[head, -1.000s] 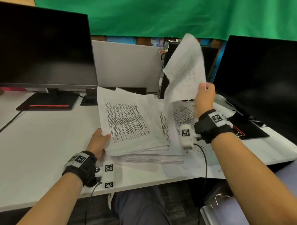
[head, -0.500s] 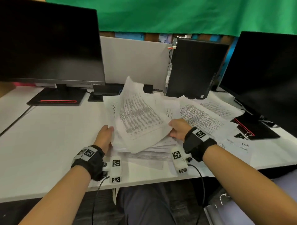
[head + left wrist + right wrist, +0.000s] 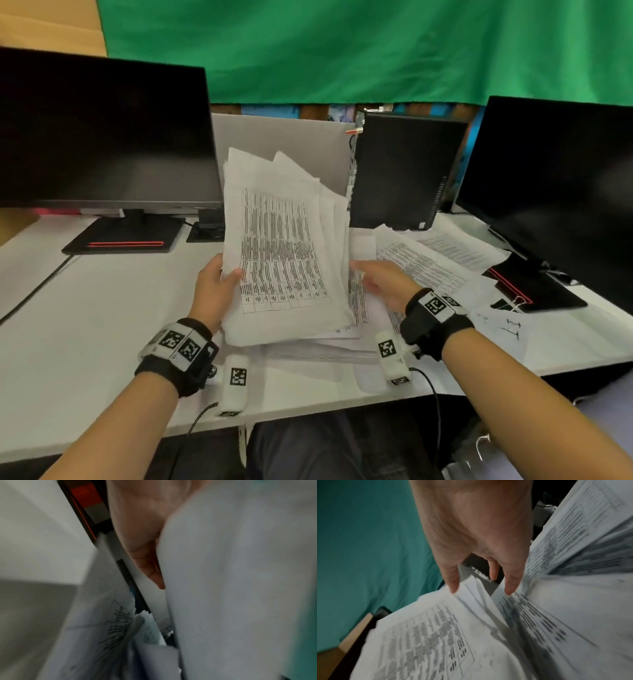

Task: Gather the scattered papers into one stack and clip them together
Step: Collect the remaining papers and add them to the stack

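Head view: left hand (image 3: 214, 291) grips papers (image 3: 281, 253)

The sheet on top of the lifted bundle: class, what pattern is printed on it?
A black table of dense rows and columns on the white top sheet, clearest in the head view.

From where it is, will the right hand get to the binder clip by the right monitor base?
Probably yes: the right hand is open and holds nothing, and only flat loose sheets lie between it and the binder clip.
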Available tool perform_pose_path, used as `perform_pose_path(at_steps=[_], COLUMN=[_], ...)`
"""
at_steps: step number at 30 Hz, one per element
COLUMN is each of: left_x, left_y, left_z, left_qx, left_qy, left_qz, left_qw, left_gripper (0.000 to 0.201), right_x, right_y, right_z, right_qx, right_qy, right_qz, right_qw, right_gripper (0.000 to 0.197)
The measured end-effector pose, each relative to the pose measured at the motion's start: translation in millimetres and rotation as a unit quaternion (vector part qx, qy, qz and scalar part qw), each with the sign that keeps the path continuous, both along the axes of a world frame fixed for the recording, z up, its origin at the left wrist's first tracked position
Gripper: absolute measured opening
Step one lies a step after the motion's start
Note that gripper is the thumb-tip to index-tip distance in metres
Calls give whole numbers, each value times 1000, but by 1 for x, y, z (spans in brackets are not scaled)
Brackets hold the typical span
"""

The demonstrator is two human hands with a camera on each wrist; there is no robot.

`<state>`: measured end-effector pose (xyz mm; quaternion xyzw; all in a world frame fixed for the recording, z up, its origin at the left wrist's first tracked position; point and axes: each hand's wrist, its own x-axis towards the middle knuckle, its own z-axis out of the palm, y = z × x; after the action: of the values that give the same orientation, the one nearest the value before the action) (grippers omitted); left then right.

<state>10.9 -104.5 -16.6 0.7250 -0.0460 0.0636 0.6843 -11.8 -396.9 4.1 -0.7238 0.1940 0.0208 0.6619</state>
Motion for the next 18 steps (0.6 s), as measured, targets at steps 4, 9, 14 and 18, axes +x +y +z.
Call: perform_pose_path(at_steps=[4,9,14,18], left_x=[-4,5,8,19], left_y=[-10,-33,-44,-41], left_z=[38,87,127,132], left_qx=[-14,17,-9,-94], left_qy=[-78,-172,-238,-211], left_qz=[-59,-65,-69,-100], left_qw=[995,983,969,968], left_gripper=[28,34,44,67], right_x=[-4,-9,-20,-27], right_y=[3,14,5,-3], right_z=[42,102,138,147], right_qx=[106,23,-26,-32], right_qy=[-107,-278,-325,-341], right_qz=[79,32,81,92], right_qw=[985,960,942,935], right_gripper=[48,63,37,45])
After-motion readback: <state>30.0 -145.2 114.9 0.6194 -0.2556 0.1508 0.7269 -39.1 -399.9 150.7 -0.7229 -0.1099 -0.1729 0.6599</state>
